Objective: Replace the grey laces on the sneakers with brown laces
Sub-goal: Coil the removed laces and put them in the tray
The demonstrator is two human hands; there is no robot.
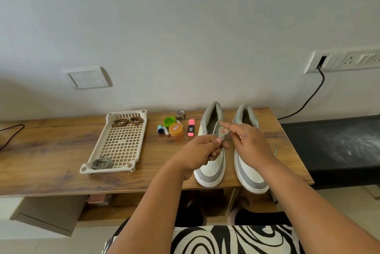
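Laces come first on my left: two coils of brown laces [128,121] lie at the far end of the beige perforated tray [123,142], and one coil of grey lace [102,163] lies at its near end. Right of the tray I see small things on the wooden table [51,151]: a green cap [169,120], an orange jar [176,131], a pink highlighter [191,127].

Next is the left sneaker [211,163], white with grey bands, its toe toward me. My left hand [200,154] is above it, fingers curled, pinching a grey lace end [225,134]. My right hand [249,140] pinches the same lace from the other side. The right sneaker [249,173] stands just beside the first, the same colours.

Both hands cover the middle of the sneakers, so I cannot tell how many eyelets hold lace. A thin grey piece [275,150] lies on the table right of the sneakers; it is too small to say what it is.
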